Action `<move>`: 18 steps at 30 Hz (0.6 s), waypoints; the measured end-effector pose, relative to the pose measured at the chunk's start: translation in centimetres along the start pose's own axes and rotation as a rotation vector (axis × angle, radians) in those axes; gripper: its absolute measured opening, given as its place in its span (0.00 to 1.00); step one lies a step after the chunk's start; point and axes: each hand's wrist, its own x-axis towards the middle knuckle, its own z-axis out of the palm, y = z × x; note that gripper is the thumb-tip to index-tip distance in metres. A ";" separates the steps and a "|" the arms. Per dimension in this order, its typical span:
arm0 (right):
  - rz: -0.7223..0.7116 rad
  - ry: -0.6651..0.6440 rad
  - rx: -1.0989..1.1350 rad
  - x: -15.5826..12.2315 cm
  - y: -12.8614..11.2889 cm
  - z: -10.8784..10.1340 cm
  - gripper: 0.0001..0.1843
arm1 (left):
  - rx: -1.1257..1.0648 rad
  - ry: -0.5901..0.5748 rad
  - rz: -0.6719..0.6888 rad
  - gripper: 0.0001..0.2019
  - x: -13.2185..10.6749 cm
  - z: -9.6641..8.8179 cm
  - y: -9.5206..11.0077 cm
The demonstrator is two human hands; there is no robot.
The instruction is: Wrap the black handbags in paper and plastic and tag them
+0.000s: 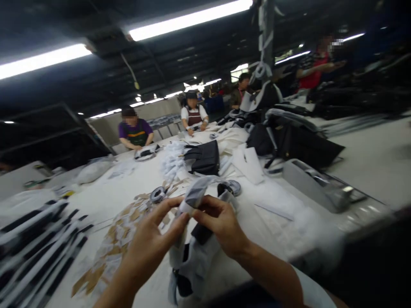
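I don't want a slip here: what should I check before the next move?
1. Left hand has hold of the wrapped strap: ok, pinched between thumb and fingers.
2. Right hand is on it too: ok, pinching close beside the left.
3. Wrapping sealed along its edge: cannot tell, too blurred.
4. Table free of scraps near the left hand: not ok, brown and white scraps lie there.
5. Black handbag apart from both hands: ok, it sits beyond them.
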 end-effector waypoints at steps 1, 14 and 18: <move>-0.004 -0.002 -0.013 0.2 0.2 -0.1 0.14 | -0.062 -0.003 -0.042 0.21 0.3 0.3 -0.4; 0.016 0.223 -1.585 -3.4 -2.6 -20.1 0.12 | -0.268 0.252 -0.389 0.27 1.8 2.2 -1.1; 0.159 0.198 -1.784 -5.5 -2.9 -26.4 0.13 | -0.308 0.276 -0.369 0.24 1.8 2.7 -0.9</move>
